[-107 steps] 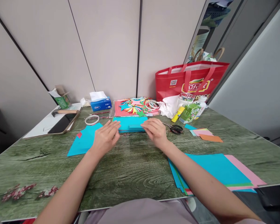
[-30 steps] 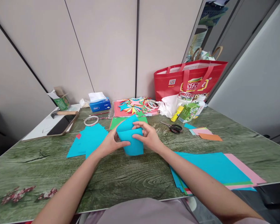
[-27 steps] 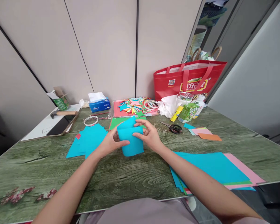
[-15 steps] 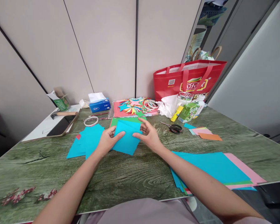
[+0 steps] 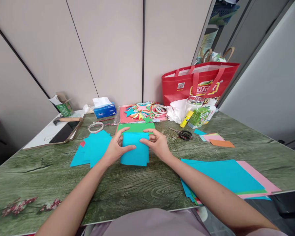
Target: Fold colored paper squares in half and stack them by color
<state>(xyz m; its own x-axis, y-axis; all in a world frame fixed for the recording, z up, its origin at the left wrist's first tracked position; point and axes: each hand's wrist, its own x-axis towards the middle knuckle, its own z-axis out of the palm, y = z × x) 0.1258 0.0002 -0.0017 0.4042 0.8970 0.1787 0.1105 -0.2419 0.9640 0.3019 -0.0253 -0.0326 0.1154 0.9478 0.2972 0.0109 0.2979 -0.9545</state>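
Standing the blue sheet (image 5: pixel 136 155) up between two hands now, the person has it out over the middle of the tabletop (image 5: pixel 127 193), between the far edge and the near one! The left hand (image 5: pixel 115 147) pinches its left side, thumb across the front, fingers tucked behind. The right hand (image 5: pixel 158 142) matches it at the upper right: thumb on the near face, forefinger reaching past the top, the other fingertips partly hidden behind. Whether the bottom edge touches down, I can't tell.

And it looks doubled: a second layer peeks out along the lower right side, so the edges aren't flush. I'd call this step lining up the layers of a fold; the next move calls for evening that right side while both thumbs hold firm, before any pressing.

Look at the change! Half a second ago the sheet leaned, its upper layers fanned apart at a slant; now it's nearly square, top level. The left fingers have lifted higher behind it, too.

Around them, loose blue sheets (image 5: pixel 95 147) lie toward the left edge, scissors (image 5: pixel 184 135) right of the right hand, and a paper stack (image 5: pixel 221 175) by the near right corner.
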